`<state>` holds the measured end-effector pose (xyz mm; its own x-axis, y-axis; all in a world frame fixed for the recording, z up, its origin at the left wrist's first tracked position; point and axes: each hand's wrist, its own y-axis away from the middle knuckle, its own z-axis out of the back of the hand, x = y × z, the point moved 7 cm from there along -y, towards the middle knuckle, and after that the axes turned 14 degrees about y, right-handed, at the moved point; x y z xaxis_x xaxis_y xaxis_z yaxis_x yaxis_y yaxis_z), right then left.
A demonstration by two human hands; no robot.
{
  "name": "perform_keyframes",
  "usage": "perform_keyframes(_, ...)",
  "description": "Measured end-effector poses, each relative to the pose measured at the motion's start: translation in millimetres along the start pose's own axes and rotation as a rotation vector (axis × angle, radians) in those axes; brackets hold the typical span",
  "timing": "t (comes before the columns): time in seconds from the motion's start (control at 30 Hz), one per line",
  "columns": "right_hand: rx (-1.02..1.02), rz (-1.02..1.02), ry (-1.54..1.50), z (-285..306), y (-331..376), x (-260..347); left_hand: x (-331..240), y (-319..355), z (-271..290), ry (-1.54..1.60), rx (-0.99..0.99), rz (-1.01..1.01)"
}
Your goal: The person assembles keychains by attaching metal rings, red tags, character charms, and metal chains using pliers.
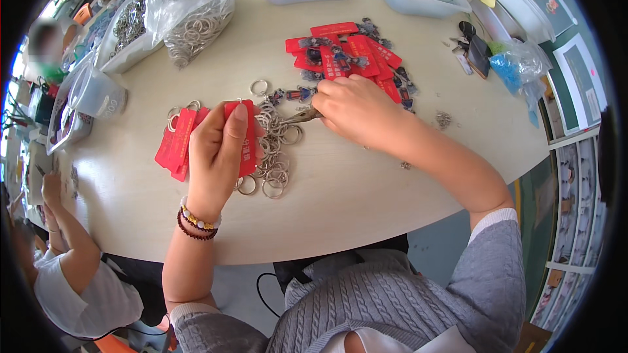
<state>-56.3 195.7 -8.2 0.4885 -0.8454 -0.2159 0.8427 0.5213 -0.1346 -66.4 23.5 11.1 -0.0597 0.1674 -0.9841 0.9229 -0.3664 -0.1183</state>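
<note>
Centre frame, the left hand [219,150] pinches a red tag [248,137] upright, thumb along its face. The right hand [356,108] is closed around pliers [302,116], whose tip points at the tag's top edge above a heap of rings [278,157] on the surface [366,189]. The tag looks light, thin, stiff and smooth, so likely slippery; holding it by the flat faces low down, as here, seems safest. The rings look small and springy, best gripped with the pliers. More tags [176,140] lie to the left.
</note>
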Motion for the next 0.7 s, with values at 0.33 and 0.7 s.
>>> perform_keyframes(0.33, 0.180, -0.301, -0.872, 22, 19, -22, 13, 18, -21, -0.246, 0.186, -0.108)
perform_keyframes(0.7, -0.084, -0.484, -1.547, 24, 58, -4, -5, 37, -59, -0.729, 0.390, -0.604)
